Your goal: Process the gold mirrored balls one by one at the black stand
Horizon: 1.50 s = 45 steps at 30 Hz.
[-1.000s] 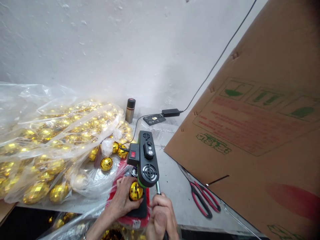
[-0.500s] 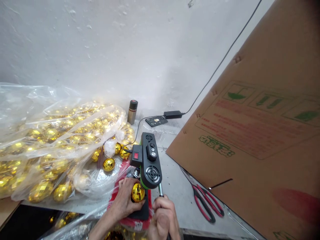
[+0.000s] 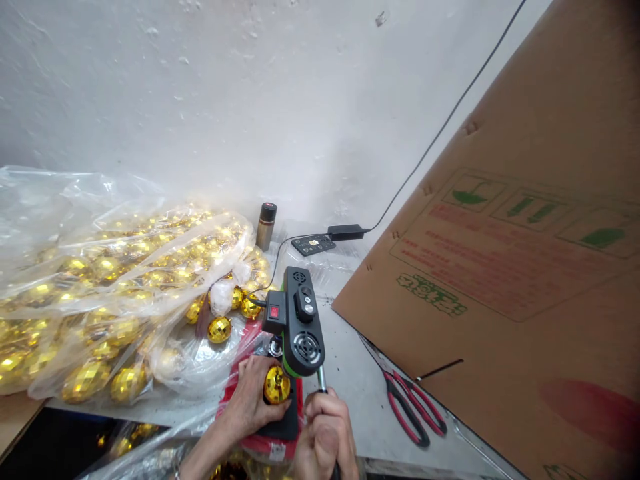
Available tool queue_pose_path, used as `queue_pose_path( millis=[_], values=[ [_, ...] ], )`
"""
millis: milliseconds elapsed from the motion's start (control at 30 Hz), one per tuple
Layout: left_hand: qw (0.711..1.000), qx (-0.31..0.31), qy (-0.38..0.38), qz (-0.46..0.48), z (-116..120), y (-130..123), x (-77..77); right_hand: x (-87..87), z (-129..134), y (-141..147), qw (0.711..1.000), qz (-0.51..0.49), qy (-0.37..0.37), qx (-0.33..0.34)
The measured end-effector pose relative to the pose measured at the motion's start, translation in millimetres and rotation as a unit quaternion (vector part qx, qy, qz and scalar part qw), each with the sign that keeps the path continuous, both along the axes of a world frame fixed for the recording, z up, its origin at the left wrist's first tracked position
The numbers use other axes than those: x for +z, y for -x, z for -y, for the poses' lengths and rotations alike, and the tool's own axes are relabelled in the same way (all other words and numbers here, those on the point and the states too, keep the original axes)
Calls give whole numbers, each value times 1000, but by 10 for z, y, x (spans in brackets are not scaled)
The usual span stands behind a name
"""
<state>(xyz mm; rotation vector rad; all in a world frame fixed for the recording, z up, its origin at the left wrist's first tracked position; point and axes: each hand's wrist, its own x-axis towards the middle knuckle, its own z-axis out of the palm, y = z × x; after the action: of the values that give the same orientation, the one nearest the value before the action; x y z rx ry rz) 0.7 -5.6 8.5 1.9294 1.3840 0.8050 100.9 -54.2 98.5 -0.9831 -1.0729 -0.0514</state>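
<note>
My left hand (image 3: 250,399) holds a gold faceted ball (image 3: 277,385) between thumb and fingers, over the black base of a small machine. My right hand (image 3: 327,430) is wrapped round the handle of a metal lever (image 3: 322,379) at the machine's right side. The machine's black head (image 3: 303,323), with round vents and a box with a red switch (image 3: 274,311), stands just above the ball. Under the base lies a red sheet (image 3: 267,445). Loose gold balls (image 3: 219,329) rest left of the machine.
A clear plastic bag (image 3: 125,287) full of gold balls covers the left. Red-and-black scissors (image 3: 413,407) lie at right, beside a large cardboard box (image 3: 500,267). At the wall are a bottle (image 3: 266,227), a dark flat panel (image 3: 313,244) and a power adapter (image 3: 346,231).
The view has shifted very slightly. Both hands keep their holds on the ball and the lever handle.
</note>
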Motion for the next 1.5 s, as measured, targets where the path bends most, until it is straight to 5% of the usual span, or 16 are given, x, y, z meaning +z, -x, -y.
queue_pose_path(
  millis=[167, 633, 733, 967, 1067, 1200, 1267, 1400, 1500],
  values=[
    [1000, 5, -16, -5, -13, -8, -60, -46, -111, -51, 998, 24, -62, 4],
    [999, 1, -36, 18, -41, -10, -84, -416, -102, -253, 989, 140, -39, 34],
    [999, 7, -41, 18, -56, -15, -65, -192, -53, -321, 985, 160, -18, 59],
    [999, 15, -38, 12, 141, 128, -54, 736, 2, -251, 989, 50, 81, 111],
    [996, 1, -85, -9, 423, 320, -296, 737, -2, -224, 991, 52, 69, 107],
    [989, -43, -135, -51, 673, 559, -548, 510, 34, -227, 991, 52, 67, 107],
    [984, -6, -168, -57, 591, 653, -469, 434, 47, -235, 990, 54, 71, 106],
    [964, 157, -195, -91, 25, 864, 31, 411, 43, -231, 990, 65, 58, 109],
    [959, 201, -100, -173, -435, 988, 327, 424, 34, -208, 991, 64, 44, 108]
  ],
)
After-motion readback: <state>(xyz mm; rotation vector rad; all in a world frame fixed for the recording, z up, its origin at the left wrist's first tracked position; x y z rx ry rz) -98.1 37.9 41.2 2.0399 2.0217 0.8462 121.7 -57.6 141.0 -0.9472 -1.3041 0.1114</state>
